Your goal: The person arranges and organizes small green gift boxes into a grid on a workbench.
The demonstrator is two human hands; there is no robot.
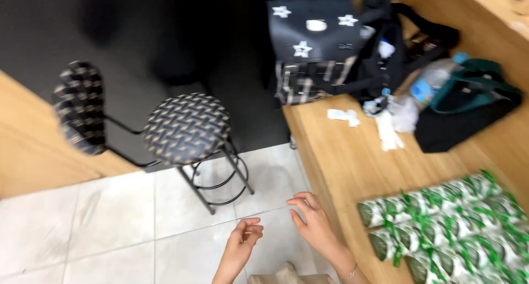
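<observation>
My left hand (241, 245) hovers over the tiled floor with its fingers curled in and thumb near the fingertips; whether it pinches something tiny is too small to tell. My right hand (311, 220) is beside it, fingers loosely apart and empty, a thin bracelet on the wrist. It hangs just off the front edge of a wooden bench (341, 157). To the right of that hand, several rolled packs with green ribbons (446, 223) lie in rows on the bench.
A round woven-seat stool with a backrest (184, 127) stands on the white tiles to the upper left. At the bench's far end sit a black bag with white stars (314, 33), a dark teal bag (468, 105), a plastic bottle (432, 80) and crumpled white paper (388, 124).
</observation>
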